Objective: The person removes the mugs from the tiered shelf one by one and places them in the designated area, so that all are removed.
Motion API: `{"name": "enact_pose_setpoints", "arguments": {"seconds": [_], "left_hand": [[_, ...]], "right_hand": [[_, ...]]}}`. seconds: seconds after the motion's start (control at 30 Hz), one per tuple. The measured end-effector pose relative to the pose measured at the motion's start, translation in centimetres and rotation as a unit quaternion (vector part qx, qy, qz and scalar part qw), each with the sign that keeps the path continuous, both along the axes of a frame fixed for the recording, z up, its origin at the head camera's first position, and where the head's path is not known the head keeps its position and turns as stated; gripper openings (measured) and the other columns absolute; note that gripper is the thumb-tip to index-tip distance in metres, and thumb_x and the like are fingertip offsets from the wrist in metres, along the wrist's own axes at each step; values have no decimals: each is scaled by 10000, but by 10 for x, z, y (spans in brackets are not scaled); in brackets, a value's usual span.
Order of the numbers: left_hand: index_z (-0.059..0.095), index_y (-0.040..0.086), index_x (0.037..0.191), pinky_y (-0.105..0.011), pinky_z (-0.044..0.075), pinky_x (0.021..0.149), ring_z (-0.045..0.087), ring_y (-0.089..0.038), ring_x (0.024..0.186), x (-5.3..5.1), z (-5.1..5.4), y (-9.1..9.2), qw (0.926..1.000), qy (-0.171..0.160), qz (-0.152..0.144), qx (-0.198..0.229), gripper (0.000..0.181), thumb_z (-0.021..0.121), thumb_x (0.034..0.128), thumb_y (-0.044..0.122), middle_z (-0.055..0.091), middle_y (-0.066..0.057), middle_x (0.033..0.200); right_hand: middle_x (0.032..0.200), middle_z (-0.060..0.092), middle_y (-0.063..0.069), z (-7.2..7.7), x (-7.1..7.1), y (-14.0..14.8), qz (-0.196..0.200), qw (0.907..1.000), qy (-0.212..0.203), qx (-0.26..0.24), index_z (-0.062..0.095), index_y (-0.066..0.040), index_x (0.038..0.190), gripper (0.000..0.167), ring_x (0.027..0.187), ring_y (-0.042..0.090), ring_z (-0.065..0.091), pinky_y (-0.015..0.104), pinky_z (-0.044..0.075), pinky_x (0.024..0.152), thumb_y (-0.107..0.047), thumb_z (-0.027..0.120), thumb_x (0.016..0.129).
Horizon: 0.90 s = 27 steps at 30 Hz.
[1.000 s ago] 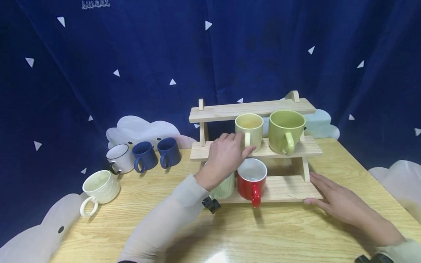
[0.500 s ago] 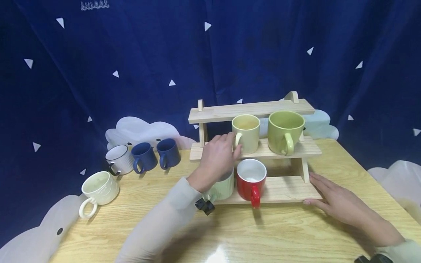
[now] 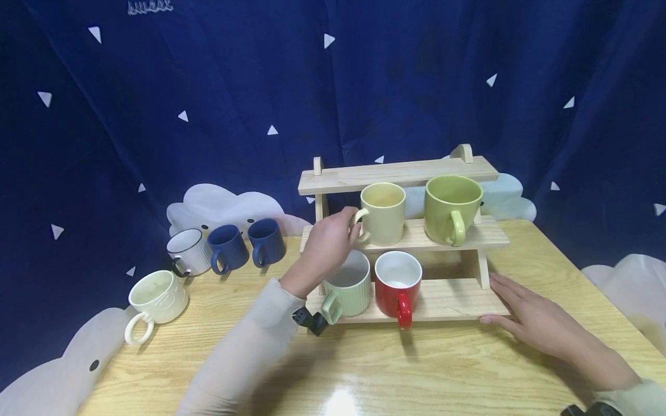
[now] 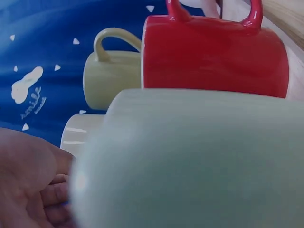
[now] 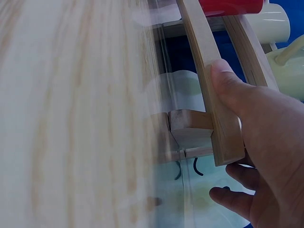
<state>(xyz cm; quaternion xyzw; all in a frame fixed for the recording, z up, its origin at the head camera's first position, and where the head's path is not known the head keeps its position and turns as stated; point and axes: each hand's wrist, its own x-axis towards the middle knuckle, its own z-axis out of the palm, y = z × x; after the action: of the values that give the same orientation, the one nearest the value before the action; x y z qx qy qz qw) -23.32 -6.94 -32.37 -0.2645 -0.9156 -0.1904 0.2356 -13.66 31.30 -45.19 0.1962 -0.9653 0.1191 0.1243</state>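
Observation:
The left hand (image 3: 328,242) pinches the handle of a pale yellow mug (image 3: 386,216), which stands upright on the middle shelf (image 3: 416,234) with its handle to the left. In the left wrist view a pale green mug (image 4: 199,161) covers much of the picture, and the left hand (image 4: 31,180) shows at the lower left. At the right end of the bottom shelf (image 3: 458,297) rests the right hand (image 3: 546,323). The right wrist view has the right hand (image 5: 266,142) with its thumb on the end of the wooden board (image 5: 223,118).
A green mug (image 3: 452,208) stands right of the pale yellow one. The bottom shelf holds the ribbed pale green mug (image 3: 354,286) and a red mug (image 3: 398,283). On the table's left are a cream mug (image 3: 161,297), a white mug (image 3: 192,254) and two blue mugs (image 3: 229,248).
The pale yellow mug's handle has turned from the front to the left, and the mug has shifted slightly left. The left hand has moved left with it. The right hand has stayed still.

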Motion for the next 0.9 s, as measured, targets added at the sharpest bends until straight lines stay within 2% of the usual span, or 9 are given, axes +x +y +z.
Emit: {"name": "enact_pose_setpoints", "arguments": {"seconds": [0.1, 0.23, 0.33, 0.6, 0.9], "left_hand": [[621, 60, 1173, -395, 530, 682, 630, -213, 750, -2, 1, -4, 9990, -401, -108, 187, 237, 615, 979, 197, 660, -34, 858], [619, 79, 1212, -359, 506, 680, 597, -178, 759, -3, 2, -6, 9941, -973, -141, 459, 272, 617, 982, 225, 653, -12, 863], [621, 96, 1223, -336, 491, 670, 587, -164, 755, -4, 3, -6, 9901, -1231, -183, 643, 288, 607, 988, 261, 647, -2, 856], [626, 78, 1215, -317, 492, 728, 590, -146, 798, -7, 5, -8, 9790, -1710, -406, 1035, 296, 600, 991, 270, 669, 6, 917], [668, 58, 1137, -293, 520, 746, 647, -127, 860, -7, 5, -9, 9697, -1938, -587, 1364, 253, 659, 952, 231, 711, -11, 963]], "right_hand": [[1468, 408, 232, 0, 0, 0, -15, 10000, -3, 12, 374, -43, 1492, 857, 1230, 481, 473, 639, 428, 897, -517, 701, 857], [1469, 407, 230, 0, 0, -1, -12, 10000, -14, -3, 377, -46, 1491, 853, 1230, 481, 472, 641, 427, 897, -515, 702, 856], [1472, 406, 225, 0, 0, -1, -5, 10000, 5, -12, 384, -49, 1487, 849, 1229, 480, 473, 640, 429, 895, -512, 708, 853], [1482, 396, 221, 0, 0, 0, 37, 10000, 71, -40, 374, -61, 1496, 856, 1228, 479, 475, 644, 432, 886, -500, 720, 847], [1467, 408, 235, -1, 0, 0, 59, 9999, 103, -51, 386, -41, 1484, 853, 1220, 483, 478, 639, 430, 886, -488, 728, 843]]}}
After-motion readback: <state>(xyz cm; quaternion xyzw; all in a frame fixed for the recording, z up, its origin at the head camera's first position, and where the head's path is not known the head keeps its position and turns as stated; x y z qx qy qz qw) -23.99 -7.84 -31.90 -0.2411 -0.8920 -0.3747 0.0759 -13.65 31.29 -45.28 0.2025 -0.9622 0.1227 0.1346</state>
